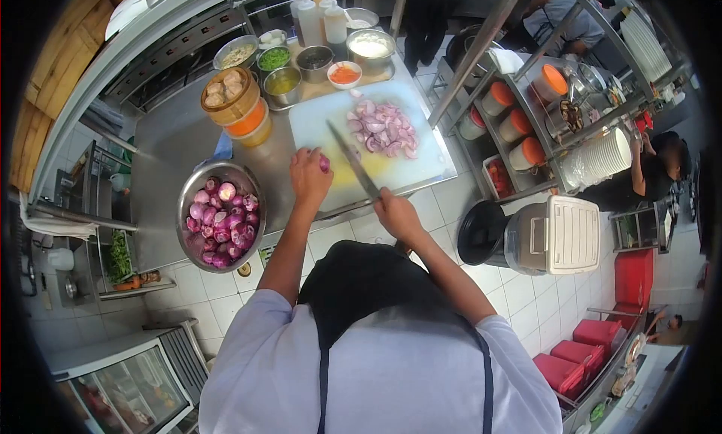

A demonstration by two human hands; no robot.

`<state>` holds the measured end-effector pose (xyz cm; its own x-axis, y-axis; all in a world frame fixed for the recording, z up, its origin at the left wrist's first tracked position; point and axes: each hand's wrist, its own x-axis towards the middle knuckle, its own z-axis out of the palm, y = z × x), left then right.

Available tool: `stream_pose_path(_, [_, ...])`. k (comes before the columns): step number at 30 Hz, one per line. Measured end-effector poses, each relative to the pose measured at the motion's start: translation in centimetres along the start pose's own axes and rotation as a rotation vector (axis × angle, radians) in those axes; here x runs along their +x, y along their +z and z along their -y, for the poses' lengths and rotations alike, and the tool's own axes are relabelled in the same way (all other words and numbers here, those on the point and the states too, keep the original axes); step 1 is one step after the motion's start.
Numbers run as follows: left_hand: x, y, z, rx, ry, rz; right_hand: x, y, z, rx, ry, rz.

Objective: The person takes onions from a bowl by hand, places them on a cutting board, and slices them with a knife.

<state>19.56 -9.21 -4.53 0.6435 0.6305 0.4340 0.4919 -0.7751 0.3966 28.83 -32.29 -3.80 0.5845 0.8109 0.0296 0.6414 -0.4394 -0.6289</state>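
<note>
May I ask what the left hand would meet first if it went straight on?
The left hand touches a shallot piece; beyond that, likely the knife, though depth is unclear.

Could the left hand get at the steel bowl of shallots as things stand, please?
Probably yes: the left hand holds a shallot on the cutting board just beside the bowl, with nothing standing between them.

One fisheye view looks steeply down from the person's head. It faces forward onto the tabletop (pixel 169 144), close above it
</note>
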Motion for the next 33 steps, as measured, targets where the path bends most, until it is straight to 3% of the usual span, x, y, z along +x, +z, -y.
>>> stream_pose_path(4, [1.7,-1.7,-2.0,-0.024,0.429,0.034,-1.3,-2.8,0.3,0.032,0.088,-0.102])
stream_pose_path(7, [2.1,0.6,-2.6,-0.108,0.379,0.241,-2.1,-3.8,-0.3,0.065,0.134,-0.108])
stream_pose_path(10, [3.2,2.1,-3.0,-0.116,0.273,0.307,-3.2,-3.7,-1.1,0.089,0.189,-0.095])
stream_pose_path(13, [4.1,3.0,-2.7,-0.122,0.319,0.233,-3.9,-3.5,-1.2,0.098,0.213,-0.087])
stream_pose_path(16, [4.2,3.0,-3.4,-0.180,0.004,0.362,-4.4,-3.7,-1.4,0.090,0.204,-0.068])
stream_pose_path(19, [3.2,3.1,-4.4,-0.751,-0.596,0.477,-4.7,-3.6,-1.8,0.070,0.163,-0.064])
stream_pose_path(22, [1.2,1.0,-5.0,-0.213,-0.126,0.339,-4.6,-3.4,-2.0,-0.016,0.132,-0.050])
stream_pose_path(25, [0.4,-0.6,-5.4,-0.109,0.040,0.125,-4.0,-3.2,-1.7,-0.097,0.131,-0.037])
stream_pose_path(31, [1.1,-1.6,-3.3,-0.215,0.229,0.375,-3.0,-3.3,-1.0,-0.170,0.118,-0.007])
stream_pose_path(33, [1.0,-1.1,-2.8,-0.226,0.251,0.364,-2.7,-3.0,-1.0,-0.172,0.117,0.010])
